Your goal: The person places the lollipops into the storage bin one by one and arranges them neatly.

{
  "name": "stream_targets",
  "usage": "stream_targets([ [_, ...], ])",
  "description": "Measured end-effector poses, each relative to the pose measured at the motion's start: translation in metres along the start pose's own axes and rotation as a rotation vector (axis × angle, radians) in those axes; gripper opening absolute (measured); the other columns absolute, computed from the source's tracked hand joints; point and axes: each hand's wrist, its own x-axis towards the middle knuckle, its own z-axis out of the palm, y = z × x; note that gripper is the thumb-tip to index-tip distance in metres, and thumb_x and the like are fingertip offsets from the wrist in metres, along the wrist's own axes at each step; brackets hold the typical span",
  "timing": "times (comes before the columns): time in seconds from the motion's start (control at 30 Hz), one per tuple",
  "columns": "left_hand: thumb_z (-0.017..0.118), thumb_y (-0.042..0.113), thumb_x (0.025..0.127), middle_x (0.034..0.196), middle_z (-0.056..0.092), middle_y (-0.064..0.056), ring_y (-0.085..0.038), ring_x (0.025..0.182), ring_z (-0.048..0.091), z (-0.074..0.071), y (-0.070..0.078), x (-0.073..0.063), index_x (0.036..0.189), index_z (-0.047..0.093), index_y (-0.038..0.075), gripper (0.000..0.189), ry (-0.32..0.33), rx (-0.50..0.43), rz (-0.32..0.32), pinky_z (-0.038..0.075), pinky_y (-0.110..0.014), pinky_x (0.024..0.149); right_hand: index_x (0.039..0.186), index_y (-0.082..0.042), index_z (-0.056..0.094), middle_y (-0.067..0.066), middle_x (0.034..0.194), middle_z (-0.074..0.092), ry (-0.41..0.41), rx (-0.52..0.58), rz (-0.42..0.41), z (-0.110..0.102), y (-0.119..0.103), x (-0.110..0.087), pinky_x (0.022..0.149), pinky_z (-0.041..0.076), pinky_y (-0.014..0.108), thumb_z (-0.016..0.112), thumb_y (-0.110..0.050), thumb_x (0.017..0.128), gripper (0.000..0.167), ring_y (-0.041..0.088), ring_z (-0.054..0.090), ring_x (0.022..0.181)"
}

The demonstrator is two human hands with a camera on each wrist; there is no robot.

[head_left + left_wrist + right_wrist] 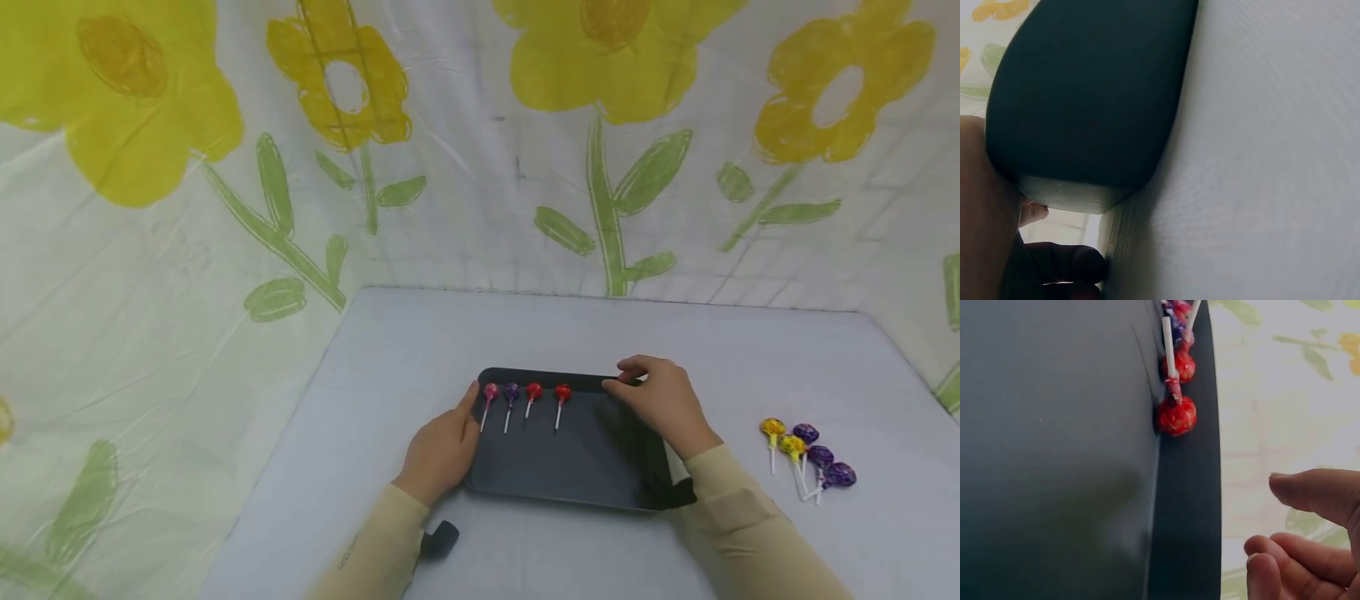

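A dark rectangular tray (570,467) lies on the table, with a row of lollipops along its far side: one pink (491,390), one purple (512,392) and two red ones, the rightmost red lollipop (562,392) standing a little apart. My left hand (442,450) holds the tray's left side, thumb along the rim; its other fingers are mostly hidden in the head view. In the left wrist view the tray's outer wall (1091,94) fills the upper part. Over the far right corner, my right hand (663,400) has thumb and fingers apart with nothing between them.
Right of the tray, a loose pile of yellow lollipops (792,447) and purple lollipops (839,475) lies on the white table (420,333). A sheet printed with yellow flowers (615,200) hangs behind the table. Black wrist devices show at both sleeves.
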Motion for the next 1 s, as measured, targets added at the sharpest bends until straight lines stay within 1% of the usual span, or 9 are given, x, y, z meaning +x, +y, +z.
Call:
stream_targets([
  [0.1, 0.043, 0.024, 0.106, 0.065, 0.046, 0.003, -0.015, 0.058, 0.042, 0.001, 0.0, 0.001, 0.163, 0.042, 0.019, 0.057, 0.003, 0.003, 0.006, 0.039, -0.034, 0.058, 0.126, 0.002, 0.073, 0.014, 0.108, 0.077, 0.007, -0.004, 0.002, -0.004, 0.004, -0.001, 0.09, 0.054, 0.054, 0.078, -0.033, 0.094, 0.048, 0.039, 0.069, 0.11],
  [0.2, 0.043, 0.024, 0.106, 0.066, 0.046, 0.003, -0.015, 0.058, 0.042, 0.002, -0.002, 0.001, 0.163, 0.042, 0.019, 0.057, 0.003, 0.01, 0.007, 0.039, -0.033, 0.058, 0.125, 0.003, 0.073, 0.014, 0.108, 0.077, 0.02, -0.005, -0.003, -0.008, 0.007, -0.003, 0.083, 0.056, 0.049, 0.078, -0.034, 0.094, 0.048, 0.036, 0.072, 0.101],
  [0.37, 0.043, 0.024, 0.105, 0.067, 0.047, 0.003, -0.015, 0.058, 0.043, 0.002, -0.003, 0.001, 0.163, 0.043, 0.018, 0.057, 0.015, 0.003, 0.015, 0.04, -0.034, 0.059, 0.123, 0.004, 0.074, 0.016, 0.108, 0.077, 0.033, 0.004, -0.012, -0.015, 0.009, -0.005, 0.075, 0.054, 0.04, 0.079, -0.035, 0.094, 0.049, 0.032, 0.073, 0.093],
  [0.47, 0.044, 0.024, 0.106, 0.067, 0.047, 0.002, -0.015, 0.059, 0.043, 0.003, -0.003, 0.001, 0.163, 0.042, 0.018, 0.057, 0.014, 0.0, 0.012, 0.04, -0.034, 0.059, 0.124, 0.004, 0.073, 0.016, 0.108, 0.077, 0.033, 0.003, -0.007, -0.018, 0.01, -0.006, 0.075, 0.053, 0.039, 0.079, -0.036, 0.094, 0.051, 0.032, 0.073, 0.093],
  [0.63, 0.044, 0.025, 0.106, 0.067, 0.048, 0.002, -0.016, 0.059, 0.044, 0.003, -0.002, 0.002, 0.163, 0.042, 0.019, 0.057, 0.004, 0.001, 0.001, 0.041, -0.035, 0.06, 0.125, 0.004, 0.073, 0.016, 0.108, 0.077, 0.034, 0.002, 0.002, -0.023, 0.014, -0.007, 0.076, 0.053, 0.04, 0.078, -0.038, 0.094, 0.052, 0.035, 0.073, 0.096],
  [1.0, 0.045, 0.025, 0.107, 0.067, 0.048, 0.001, -0.016, 0.059, 0.044, 0.005, -0.003, 0.002, 0.163, 0.043, 0.018, 0.056, 0.006, -0.004, -0.001, 0.041, -0.035, 0.059, 0.126, 0.005, 0.071, 0.02, 0.109, 0.076, 0.047, 0.005, 0.009, -0.033, 0.023, -0.011, 0.071, 0.053, 0.038, 0.078, -0.039, 0.095, 0.055, 0.039, 0.071, 0.1],
])
